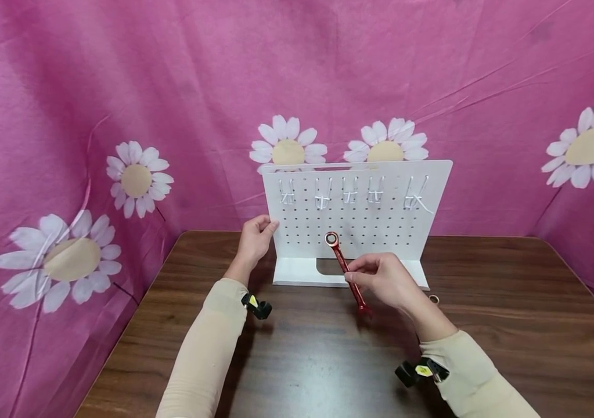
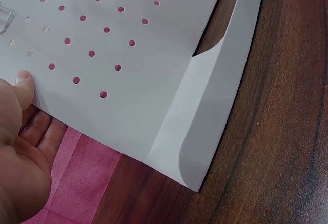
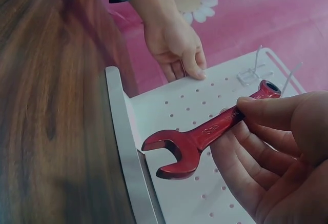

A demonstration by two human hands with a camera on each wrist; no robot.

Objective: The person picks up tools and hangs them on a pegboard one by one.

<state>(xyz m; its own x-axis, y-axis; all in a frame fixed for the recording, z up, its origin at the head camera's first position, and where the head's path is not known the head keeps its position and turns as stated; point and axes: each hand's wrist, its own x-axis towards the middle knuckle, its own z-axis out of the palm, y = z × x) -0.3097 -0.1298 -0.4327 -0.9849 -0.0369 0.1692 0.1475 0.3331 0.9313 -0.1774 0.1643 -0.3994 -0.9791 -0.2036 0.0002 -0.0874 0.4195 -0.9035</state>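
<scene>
A red combination wrench (image 1: 342,262) is pinched at its shaft between the thumb and fingers of my right hand (image 1: 388,280). Its ring end points up toward the board, and its open-jaw end (image 3: 180,155) hangs low over the table. The white pegboard (image 1: 349,229) stands upright on its own base. My left hand (image 1: 256,239) grips the board's left edge; in the left wrist view the thumb (image 2: 24,83) lies on the front face and the fingers are behind it. Several wire hooks (image 1: 350,190) sit in a row along the upper board.
On the brown wooden table (image 1: 307,360), a small metal ring end (image 1: 434,299) shows beside my right wrist, the rest of it hidden. A pink cloth with daisies (image 1: 213,87) hangs behind and at the sides. The board's base has a cutout (image 1: 330,266).
</scene>
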